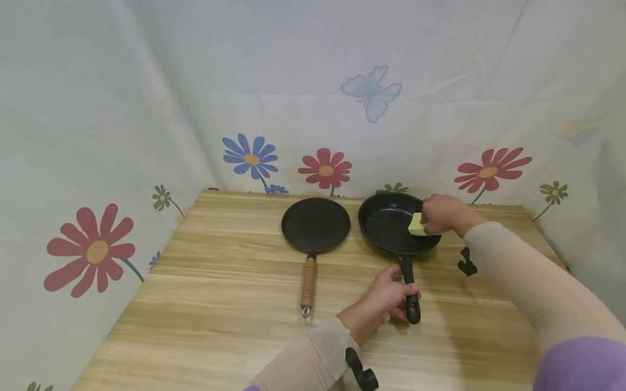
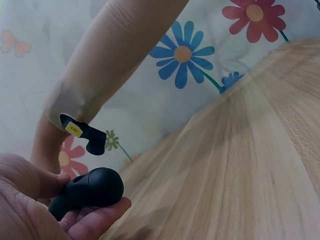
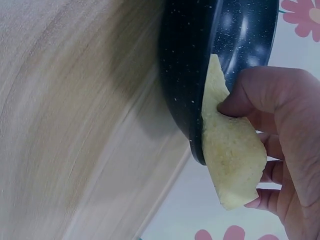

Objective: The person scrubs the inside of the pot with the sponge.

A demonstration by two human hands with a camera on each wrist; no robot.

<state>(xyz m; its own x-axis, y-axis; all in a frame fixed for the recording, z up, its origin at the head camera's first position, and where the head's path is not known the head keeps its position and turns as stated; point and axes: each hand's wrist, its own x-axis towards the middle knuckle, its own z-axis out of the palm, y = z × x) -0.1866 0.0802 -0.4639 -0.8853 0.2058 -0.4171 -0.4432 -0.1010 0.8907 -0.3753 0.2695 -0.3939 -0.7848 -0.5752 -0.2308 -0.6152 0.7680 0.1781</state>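
Observation:
A deep black speckled frying pan is at the right of the table, its black handle pointing toward me. My left hand grips that handle near its end, with the thumb over the top; in the left wrist view the rounded handle end lies between thumb and fingers. My right hand pinches a pale yellow sponge against the pan's right inner side. In the right wrist view the sponge bends at the pan's rim, the thumb pressing into it.
Left of the frying pan lies a flat black griddle pan with a wooden handle ending in a metal ring. Both stand on a wood-grain table. A flower-printed curtain hangs behind the table and at its sides.

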